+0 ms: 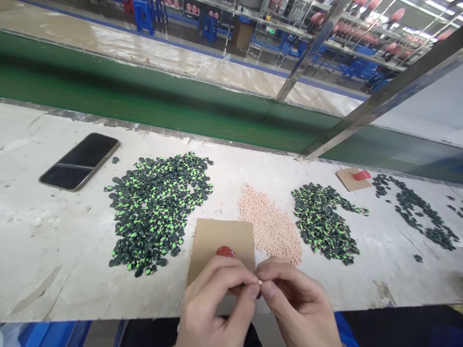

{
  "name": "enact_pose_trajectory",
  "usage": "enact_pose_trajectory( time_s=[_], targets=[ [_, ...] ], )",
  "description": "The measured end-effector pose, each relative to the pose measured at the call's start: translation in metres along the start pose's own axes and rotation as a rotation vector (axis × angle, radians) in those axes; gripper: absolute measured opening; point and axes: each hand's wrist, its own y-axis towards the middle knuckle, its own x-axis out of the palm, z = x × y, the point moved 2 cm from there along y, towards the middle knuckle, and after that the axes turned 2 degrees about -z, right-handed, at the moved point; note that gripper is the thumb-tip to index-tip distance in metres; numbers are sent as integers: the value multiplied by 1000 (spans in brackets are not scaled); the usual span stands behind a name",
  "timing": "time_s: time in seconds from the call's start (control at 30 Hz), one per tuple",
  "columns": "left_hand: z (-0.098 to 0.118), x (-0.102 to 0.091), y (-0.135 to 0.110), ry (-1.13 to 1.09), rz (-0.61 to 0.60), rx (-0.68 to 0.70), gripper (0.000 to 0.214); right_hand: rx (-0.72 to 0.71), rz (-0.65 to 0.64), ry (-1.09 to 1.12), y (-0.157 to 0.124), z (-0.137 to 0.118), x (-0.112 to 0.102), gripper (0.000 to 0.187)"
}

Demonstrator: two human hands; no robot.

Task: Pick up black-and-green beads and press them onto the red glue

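Left hand (213, 300) and right hand (301, 301) together pinch one tiny, pale, rounded bead (260, 282).

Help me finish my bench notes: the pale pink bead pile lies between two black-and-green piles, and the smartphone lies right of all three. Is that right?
Not quite: the head view shows the smartphone left of all three. The pale pink bead pile does lie between two black-and-green piles.

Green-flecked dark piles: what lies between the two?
In the head view, a heap of small beige pellets and, nearer the person, a cardboard piece.
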Motion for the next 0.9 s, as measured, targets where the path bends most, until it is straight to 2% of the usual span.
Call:
enact_pose_trajectory(
  time_s=[0.13, 0.23, 0.37, 0.47, 0.53, 0.67, 0.9],
  targets=[
    [-1, -4, -5, 61, 0, 68, 25, -74, -43, -63, -5, -5, 4, 14],
    [-3, -9, -10, 59, -13, 80, 27, -136, -80, -179, -8, -7, 3, 16],
    [-13, -26, -15, 16, 9, -60, 26, -208, -127, -378, -2, 1, -6, 17],
    [-21, -40, -18, 41, 41, -200, 26, -343, -209, -589, 5, 10, -10, 14],
    [-24, -45, -18, 91, 45, -230, 26, -424, -250, -687, 9, 15, -9, 20],
    [-28, -46, -16, 152, 41, -199, 24, -510, -225, -804, 13, 19, -4, 24],
    [-33, -42, -18, 150, 0, -184, 22, -537, -252, -886, 13, 20, -4, 26]
  ],
)
